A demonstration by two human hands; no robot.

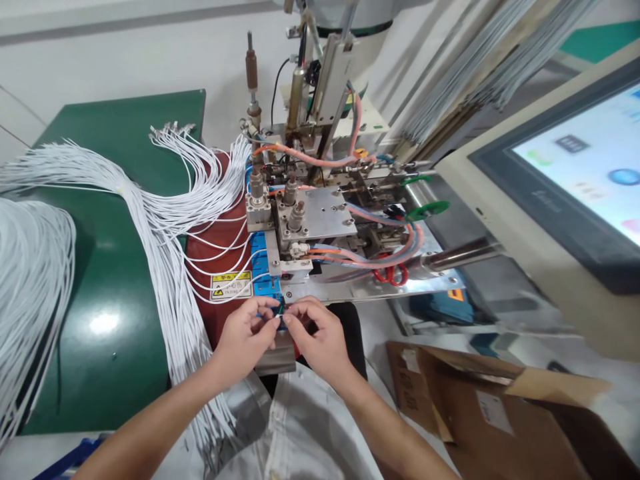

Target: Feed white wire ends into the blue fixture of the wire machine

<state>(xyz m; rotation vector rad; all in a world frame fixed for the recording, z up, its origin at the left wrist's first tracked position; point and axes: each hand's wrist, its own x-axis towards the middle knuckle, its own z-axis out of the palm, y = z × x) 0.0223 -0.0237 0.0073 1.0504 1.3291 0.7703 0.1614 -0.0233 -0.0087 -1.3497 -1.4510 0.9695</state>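
Observation:
My left hand (pixel 249 339) and my right hand (pixel 320 339) meet at the near edge of the machine, both with thumb and fingers pinched together. Between the fingertips shows the end of a thin white cable (pixel 279 317), with small dark and green wire tips beside it; the fingers hide most of it. Just beyond the hands is a blue slotted fixture (pixel 261 263). Several white cables run into its slots from a large cable bundle (pixel 155 267) on my left.
A green table (pixel 117 373) carries another coil of white cables (pixel 35 267). The machine's metal plate (pixel 320 217), hoses and a wire spool (pixel 425 199) lie ahead. At right are a touchscreen monitor (pixel 550 193) and a cardboard box (pixel 480 407). A warning label (pixel 231 285) sits left of the fixture.

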